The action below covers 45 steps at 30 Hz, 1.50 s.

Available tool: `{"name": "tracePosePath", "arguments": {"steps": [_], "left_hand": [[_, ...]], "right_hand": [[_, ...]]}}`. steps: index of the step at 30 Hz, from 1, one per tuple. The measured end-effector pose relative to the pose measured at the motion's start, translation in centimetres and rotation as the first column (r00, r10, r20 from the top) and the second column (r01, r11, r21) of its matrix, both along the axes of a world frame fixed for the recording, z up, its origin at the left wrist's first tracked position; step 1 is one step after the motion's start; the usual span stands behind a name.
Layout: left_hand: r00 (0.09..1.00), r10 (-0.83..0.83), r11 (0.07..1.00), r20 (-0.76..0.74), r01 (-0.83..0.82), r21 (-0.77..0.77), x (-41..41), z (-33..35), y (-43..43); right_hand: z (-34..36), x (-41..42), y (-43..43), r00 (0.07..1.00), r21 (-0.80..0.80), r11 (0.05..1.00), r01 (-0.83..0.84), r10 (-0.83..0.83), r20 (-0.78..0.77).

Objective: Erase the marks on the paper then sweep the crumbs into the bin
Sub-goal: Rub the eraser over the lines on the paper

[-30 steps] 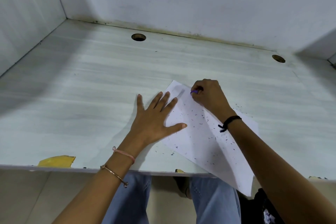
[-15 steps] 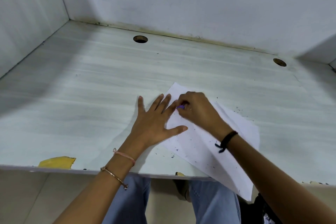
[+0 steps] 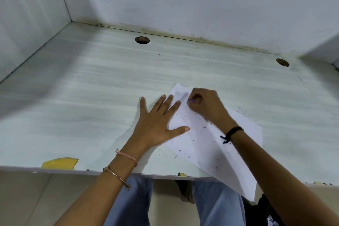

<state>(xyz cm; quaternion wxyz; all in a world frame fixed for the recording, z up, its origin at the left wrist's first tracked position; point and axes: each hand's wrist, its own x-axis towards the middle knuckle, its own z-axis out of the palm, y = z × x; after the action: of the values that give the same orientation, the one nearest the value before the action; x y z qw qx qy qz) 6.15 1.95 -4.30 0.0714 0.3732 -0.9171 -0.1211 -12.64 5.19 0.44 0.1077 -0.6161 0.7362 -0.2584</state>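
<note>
A white sheet of paper (image 3: 205, 145) lies slanted on the desk, its near corner hanging over the front edge. Dark eraser crumbs (image 3: 200, 124) are scattered over it, and a grey smudge (image 3: 181, 95) shows near its far corner. My left hand (image 3: 156, 121) lies flat with fingers spread on the paper's left edge. My right hand (image 3: 205, 104) is closed on a small purple eraser (image 3: 191, 100), pressed on the paper beside the smudge. No bin is in view.
The pale desk (image 3: 91, 97) sits in a walled alcove and has two round cable holes (image 3: 142, 40) (image 3: 282, 62). More crumbs (image 3: 242, 111) lie on the desk right of the paper. Yellow tape (image 3: 59, 162) is stuck at the front edge. A dark bag (image 3: 264, 213) sits below.
My right hand rubbed toward my left fingers half a second ago, then went back toward the paper's far corner. My left hand has stayed flat in place.
</note>
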Motion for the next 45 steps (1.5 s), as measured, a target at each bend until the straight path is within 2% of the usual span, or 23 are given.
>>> {"name": "tracePosePath", "arguments": {"steps": [3,5,8,10,11,15,17,20,23,25,27,29,31,33,34,38,42,45], "left_hand": [[1.000,-0.006,1.000,0.005,0.006,-0.006,0.1,0.1,0.1],[1.000,-0.003,1.000,0.004,0.003,-0.009,0.1,0.0,0.1],[1.000,-0.007,1.000,0.001,0.007,0.000,0.1,0.0,0.1],[1.000,-0.006,1.000,-0.011,0.006,0.011,0.1,0.0,0.1],[1.000,-0.007,1.000,-0.013,0.008,0.009,0.1,0.0,0.1],[0.999,-0.033,0.999,0.015,0.032,0.006,0.2,0.2,0.0],[1.000,-0.025,0.999,-0.009,0.025,0.022,0.2,0.2,0.0],[0.984,0.026,0.994,-0.178,-0.007,0.106,0.5,0.7,-0.1],[0.898,0.125,0.967,-0.422,-0.016,0.252,0.9,1.1,-0.4],[0.805,0.196,0.918,-0.561,0.050,0.393,1.0,0.7,-0.8],[0.761,0.213,0.863,-0.613,0.147,0.483,1.6,0.3,-1.3],[0.848,0.123,0.881,-0.516,0.146,0.450,2.7,0.5,-1.5],[0.959,-0.030,0.935,-0.283,0.127,0.330,3.9,0.9,-1.2],[0.995,-0.088,0.977,-0.053,0.096,0.191,4.4,1.4,-0.3],[0.997,-0.077,0.987,0.010,0.075,0.142,4.2,1.2,0.1],[0.999,-0.004,0.999,0.035,0.002,0.052,3.4,0.8,0.8],[0.999,-0.015,0.999,0.042,0.013,0.030,3.4,0.6,0.9],[0.999,-0.021,1.000,0.035,0.022,-0.007,3.4,0.4,0.8]], "right_hand": [[0.7,-4.2,-1.1,0.983,0.010,0.983,0.182,-0.182,0.020],[1.2,-4.7,-1.3,0.980,0.014,0.980,0.197,-0.197,-0.006],[0.8,-1.0,0.0,0.999,-0.028,0.999,0.040,-0.041,-0.036],[-0.1,1.0,1.4,0.995,0.002,0.996,-0.093,0.093,-0.035],[-0.4,0.9,1.6,0.993,0.007,0.994,-0.107,0.107,-0.057],[-0.1,-3.3,-0.2,0.990,-0.022,0.990,0.140,-0.140,-0.021],[0.2,-4.2,-0.7,0.980,0.004,0.981,0.193,-0.192,-0.042],[0.4,-1.7,0.3,0.986,-0.076,0.986,0.147,-0.152,-0.064],[0.1,2.5,2.6,0.995,-0.115,0.993,0.014,-0.003,0.100],[-0.5,4.1,3.7,0.986,-0.070,0.992,-0.104,0.112,0.126],[-0.8,4.2,3.9,0.985,-0.051,0.993,-0.108,0.114,0.127],[-0.5,3.6,3.8,0.985,-0.036,0.998,-0.055,0.060,0.161],[-0.2,3.2,3.6,0.984,-0.011,1.000,-0.022,0.024,0.175],[0.1,3.2,3.4,0.985,0.021,1.000,-0.001,-0.002,0.174],[0.3,3.5,3.4,0.983,0.041,0.999,0.001,-0.009,0.183],[0.4,5.1,3.8,0.952,0.097,0.991,-0.094,0.061,0.300],[0.7,5.6,3.1,0.955,0.015,0.999,-0.051,0.044,0.293],[1.4,6.7,3.6,0.956,0.111,0.984,-0.140,0.106,0.273]]}}
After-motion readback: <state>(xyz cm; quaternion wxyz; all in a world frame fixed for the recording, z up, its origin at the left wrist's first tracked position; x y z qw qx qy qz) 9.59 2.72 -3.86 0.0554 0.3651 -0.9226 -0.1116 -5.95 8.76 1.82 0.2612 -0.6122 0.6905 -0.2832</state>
